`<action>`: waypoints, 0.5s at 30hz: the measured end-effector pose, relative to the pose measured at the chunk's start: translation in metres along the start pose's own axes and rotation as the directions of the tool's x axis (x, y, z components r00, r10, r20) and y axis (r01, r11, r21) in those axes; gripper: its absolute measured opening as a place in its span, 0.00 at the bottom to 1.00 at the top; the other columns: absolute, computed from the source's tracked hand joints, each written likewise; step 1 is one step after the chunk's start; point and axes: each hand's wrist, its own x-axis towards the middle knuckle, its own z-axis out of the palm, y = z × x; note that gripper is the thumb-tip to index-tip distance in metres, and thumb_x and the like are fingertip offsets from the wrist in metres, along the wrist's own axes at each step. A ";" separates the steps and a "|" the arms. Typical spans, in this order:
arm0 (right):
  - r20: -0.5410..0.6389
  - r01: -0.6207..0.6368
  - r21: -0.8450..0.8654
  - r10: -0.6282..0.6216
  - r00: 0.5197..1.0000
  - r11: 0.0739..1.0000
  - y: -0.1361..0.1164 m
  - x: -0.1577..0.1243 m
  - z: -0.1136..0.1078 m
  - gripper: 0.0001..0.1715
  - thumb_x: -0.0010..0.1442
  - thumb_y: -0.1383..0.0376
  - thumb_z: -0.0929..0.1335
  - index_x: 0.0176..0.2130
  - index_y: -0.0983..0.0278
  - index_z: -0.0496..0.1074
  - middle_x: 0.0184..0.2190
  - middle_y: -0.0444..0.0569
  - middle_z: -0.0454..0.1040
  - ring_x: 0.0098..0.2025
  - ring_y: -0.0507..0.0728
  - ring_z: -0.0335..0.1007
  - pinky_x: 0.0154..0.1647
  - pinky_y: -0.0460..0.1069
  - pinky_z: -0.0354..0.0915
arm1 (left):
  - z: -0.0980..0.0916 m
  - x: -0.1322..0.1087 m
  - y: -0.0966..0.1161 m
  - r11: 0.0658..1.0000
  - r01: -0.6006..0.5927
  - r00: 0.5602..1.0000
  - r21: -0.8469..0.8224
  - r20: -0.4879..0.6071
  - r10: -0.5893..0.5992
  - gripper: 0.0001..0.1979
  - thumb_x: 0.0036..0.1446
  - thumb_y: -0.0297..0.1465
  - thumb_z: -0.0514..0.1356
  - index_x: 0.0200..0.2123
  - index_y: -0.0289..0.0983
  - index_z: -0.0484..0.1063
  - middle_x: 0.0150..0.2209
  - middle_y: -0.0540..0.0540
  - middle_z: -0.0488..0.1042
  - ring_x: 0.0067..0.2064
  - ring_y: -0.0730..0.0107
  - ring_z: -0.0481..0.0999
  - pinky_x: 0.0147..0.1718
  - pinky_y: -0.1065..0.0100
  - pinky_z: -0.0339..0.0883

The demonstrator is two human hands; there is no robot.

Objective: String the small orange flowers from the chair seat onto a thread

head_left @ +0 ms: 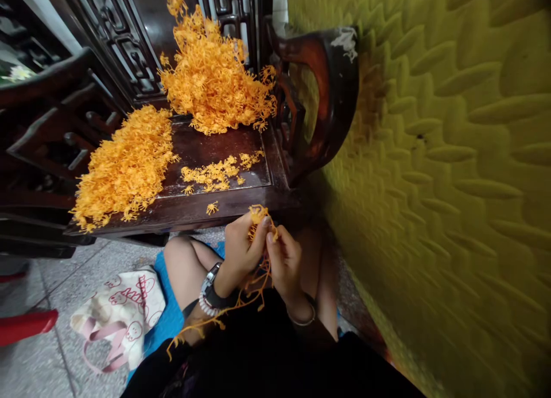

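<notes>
My left hand point(241, 246) is closed on a bunch of small orange spider-shaped pieces point(258, 213), which looks like soft plastic. Beside it, my right hand point(284, 260) pinches the same bunch between thumb and fingers. A thin branching orange strand point(215, 317) trails from between my hands across my left forearm and lap. Just beyond my hands, a single loose orange piece point(212, 207) lies at the front edge of the dark wooden bench seat point(185, 140). A scatter of orange pieces point(215, 174) lies behind it.
A tall tangled orange heap point(215, 77) stands at the back of the seat, and a long orange pile point(129, 163) covers its left side. A curved armrest point(331, 94) and yellow textured wall point(439, 157) bound the right. A cloth bag point(138, 306) lies on the floor.
</notes>
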 end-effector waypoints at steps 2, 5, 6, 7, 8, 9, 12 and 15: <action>0.054 -0.002 0.008 0.001 0.999 1.000 -0.008 0.005 -0.003 0.18 0.61 0.59 0.66 0.22 0.62 0.64 0.18 0.41 0.60 0.22 0.50 0.54 0.25 0.47 0.52 | -0.003 -0.002 -0.002 1.000 0.013 1.000 0.008 -0.004 -0.012 0.23 0.66 0.37 0.49 0.18 0.36 0.58 0.17 0.53 0.60 0.20 0.77 0.58 0.22 0.70 0.48; 0.142 -0.093 0.231 0.061 0.988 0.969 -0.013 0.009 0.000 0.20 0.59 0.56 0.67 0.21 0.62 0.63 0.16 0.39 0.60 0.20 0.49 0.53 0.23 0.47 0.50 | -0.007 -0.007 0.001 0.997 0.049 0.999 -0.058 -0.010 -0.050 0.27 0.67 0.38 0.46 0.15 0.36 0.57 0.14 0.52 0.59 0.17 0.77 0.55 0.20 0.69 0.47; 0.160 -0.130 0.338 0.079 0.984 0.932 -0.013 0.009 0.003 0.21 0.58 0.54 0.67 0.21 0.62 0.62 0.15 0.39 0.59 0.18 0.48 0.51 0.22 0.47 0.50 | -0.008 -0.009 0.003 0.995 0.042 0.999 -0.087 -0.018 -0.044 0.28 0.67 0.38 0.45 0.15 0.36 0.58 0.14 0.52 0.60 0.17 0.77 0.55 0.20 0.69 0.47; 0.174 -0.166 0.434 0.099 0.980 0.885 -0.013 0.009 0.006 0.22 0.57 0.52 0.67 0.21 0.62 0.60 0.15 0.38 0.58 0.17 0.48 0.49 0.20 0.47 0.48 | -0.008 -0.010 0.005 0.993 0.025 0.999 -0.111 -0.034 -0.029 0.28 0.68 0.38 0.45 0.15 0.37 0.60 0.15 0.51 0.61 0.17 0.77 0.56 0.20 0.69 0.48; 0.189 -0.201 0.510 0.118 0.975 0.836 -0.012 0.010 0.010 0.23 0.56 0.50 0.68 0.21 0.61 0.59 0.14 0.38 0.56 0.16 0.48 0.47 0.19 0.46 0.46 | -0.008 -0.012 0.007 0.992 0.005 0.998 -0.128 -0.061 -0.013 0.28 0.68 0.38 0.45 0.15 0.37 0.61 0.15 0.51 0.62 0.18 0.76 0.57 0.20 0.69 0.50; 0.209 -0.235 0.565 0.138 0.968 0.791 -0.011 0.010 0.013 0.24 0.55 0.49 0.68 0.20 0.61 0.58 0.14 0.37 0.55 0.16 0.48 0.45 0.18 0.46 0.44 | -0.008 -0.014 0.009 0.990 -0.015 0.996 -0.138 -0.093 0.002 0.28 0.68 0.38 0.44 0.15 0.37 0.62 0.15 0.50 0.63 0.18 0.76 0.58 0.21 0.69 0.51; 0.279 -0.325 0.658 0.182 0.943 0.679 -0.007 0.010 0.018 0.27 0.54 0.50 0.68 0.18 0.61 0.54 0.12 0.36 0.50 0.15 0.47 0.39 0.16 0.46 0.40 | -0.007 -0.019 0.010 0.986 -0.045 0.990 -0.163 -0.136 0.023 0.29 0.68 0.37 0.43 0.15 0.38 0.65 0.15 0.49 0.65 0.18 0.74 0.61 0.22 0.68 0.54; 0.335 -0.382 0.713 0.193 0.922 0.588 -0.001 0.009 0.017 0.29 0.54 0.54 0.68 0.17 0.61 0.48 0.10 0.35 0.45 0.14 0.47 0.34 0.14 0.45 0.37 | -0.004 -0.021 0.009 0.968 0.002 0.990 -0.251 -0.135 -0.037 0.31 0.67 0.41 0.44 0.12 0.39 0.62 0.13 0.49 0.62 0.18 0.73 0.60 0.22 0.67 0.55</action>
